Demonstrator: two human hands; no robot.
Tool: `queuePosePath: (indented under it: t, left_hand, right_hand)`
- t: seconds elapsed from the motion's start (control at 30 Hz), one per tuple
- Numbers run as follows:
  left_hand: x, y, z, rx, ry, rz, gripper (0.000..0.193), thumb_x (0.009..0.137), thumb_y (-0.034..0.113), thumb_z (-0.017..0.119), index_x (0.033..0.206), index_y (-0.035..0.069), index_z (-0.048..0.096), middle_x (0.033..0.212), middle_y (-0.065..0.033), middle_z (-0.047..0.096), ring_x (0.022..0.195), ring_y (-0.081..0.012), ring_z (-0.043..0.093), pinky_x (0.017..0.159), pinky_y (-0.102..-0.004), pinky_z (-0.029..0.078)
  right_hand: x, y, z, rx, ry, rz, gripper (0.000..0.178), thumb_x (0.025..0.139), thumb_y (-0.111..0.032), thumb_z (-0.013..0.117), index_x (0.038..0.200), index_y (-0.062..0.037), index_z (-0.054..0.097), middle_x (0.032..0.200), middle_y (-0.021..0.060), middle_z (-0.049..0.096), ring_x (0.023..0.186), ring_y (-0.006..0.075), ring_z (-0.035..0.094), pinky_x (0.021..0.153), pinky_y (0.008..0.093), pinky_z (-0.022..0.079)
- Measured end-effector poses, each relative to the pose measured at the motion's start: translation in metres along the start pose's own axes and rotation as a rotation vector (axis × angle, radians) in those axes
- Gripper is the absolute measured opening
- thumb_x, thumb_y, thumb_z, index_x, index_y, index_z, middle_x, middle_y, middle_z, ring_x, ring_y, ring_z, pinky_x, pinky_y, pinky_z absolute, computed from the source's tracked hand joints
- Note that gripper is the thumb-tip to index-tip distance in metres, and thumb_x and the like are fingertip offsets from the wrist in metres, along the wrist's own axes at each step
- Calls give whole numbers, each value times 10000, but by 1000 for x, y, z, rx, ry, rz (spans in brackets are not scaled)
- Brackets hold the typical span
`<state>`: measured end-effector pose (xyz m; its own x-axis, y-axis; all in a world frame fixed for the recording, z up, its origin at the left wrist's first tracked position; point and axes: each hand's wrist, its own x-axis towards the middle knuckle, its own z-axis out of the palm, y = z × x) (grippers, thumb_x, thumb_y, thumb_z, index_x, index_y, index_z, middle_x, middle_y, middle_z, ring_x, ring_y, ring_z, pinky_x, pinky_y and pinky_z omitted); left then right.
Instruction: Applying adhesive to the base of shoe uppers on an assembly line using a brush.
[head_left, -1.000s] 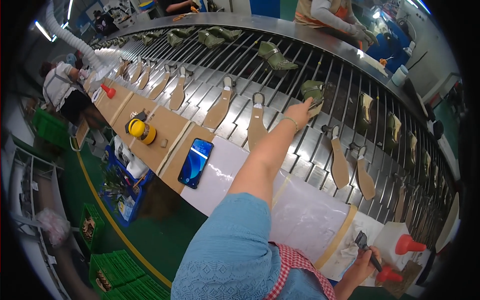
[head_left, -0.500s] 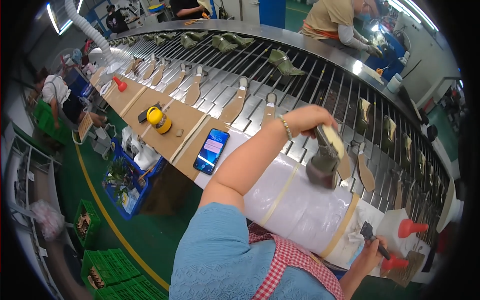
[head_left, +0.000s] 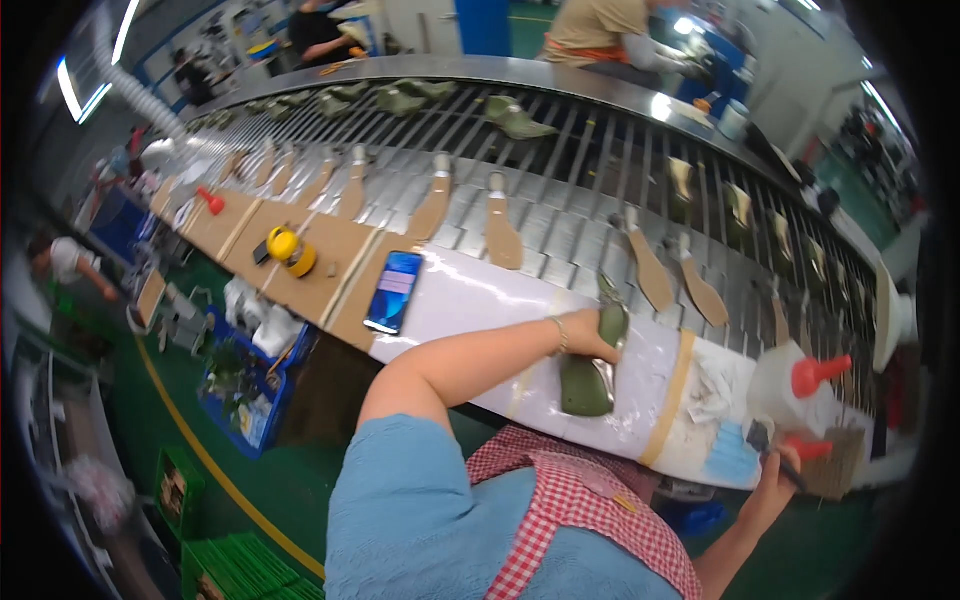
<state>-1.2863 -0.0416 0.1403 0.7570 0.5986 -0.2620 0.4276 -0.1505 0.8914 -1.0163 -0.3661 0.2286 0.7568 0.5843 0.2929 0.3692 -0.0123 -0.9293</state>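
My left hand is closed around the middle of an olive-green shoe upper. Its green side faces up over the plastic-covered white board; whether it rests on the surface I cannot tell. At the lower right, my right hand grips a dark-handled brush, its head pointing up and left. Beside that brush lie a light blue cloth and a crumpled white wipe. A whitish container with a red nozzle stands just beyond the brush.
Tan insoles lie along the metal slat conveyor. Behind it, a rod rack carries more green uppers. A phone and a yellow jar sit to the left. A co-worker stands across the line.
The green shoe upper has come down and toward me in my left hand, turned so its pale underside no longer shows. My right hand still holds the brush. The whole view has shifted.
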Motion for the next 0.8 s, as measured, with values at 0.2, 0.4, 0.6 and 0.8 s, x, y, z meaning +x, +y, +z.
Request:
queuePosePath:
  t: [0.2, 0.4, 0.6, 0.8]
  left_hand:
    - [7, -3, 4, -419, -163, -216, 464, 698, 204, 739, 1100, 40, 574, 992, -62, 630, 894, -160, 595, 823, -310, 468]
    - [-20, 6, 11, -1162, -56, 20, 580, 762, 205, 699, 1257, 0, 476, 1177, -132, 583, 1104, -296, 554, 997, -453, 415]
    - [-31, 50, 30, -1240, -111, 48, 620, 775, 175, 680, 1315, 14, 422, 1255, -216, 522, 1195, -367, 483, 1043, -520, 365]
    - [-33, 58, 53, -1101, 138, 105, 471, 797, 65, 635, 1241, 28, 482, 1161, -79, 583, 1096, -227, 553, 949, -372, 452]
  right_hand:
    - [22, 1, -20, -14, 25, 26, 177, 775, 3, 690, 932, -1, 607, 879, 27, 580, 831, 112, 541, 782, 252, 428]
    - [42, 28, -52, -446, 43, 45, 191, 736, -79, 740, 889, -31, 636, 813, 17, 632, 786, 94, 574, 704, 253, 437]
    - [61, 62, -46, -553, -50, 80, 223, 718, -105, 735, 897, -36, 622, 855, 103, 665, 826, 249, 648, 755, 338, 485]
    - [69, 69, -35, -621, -145, 118, 208, 718, -100, 718, 890, -39, 618, 830, 118, 663, 826, 277, 646, 731, 350, 485]
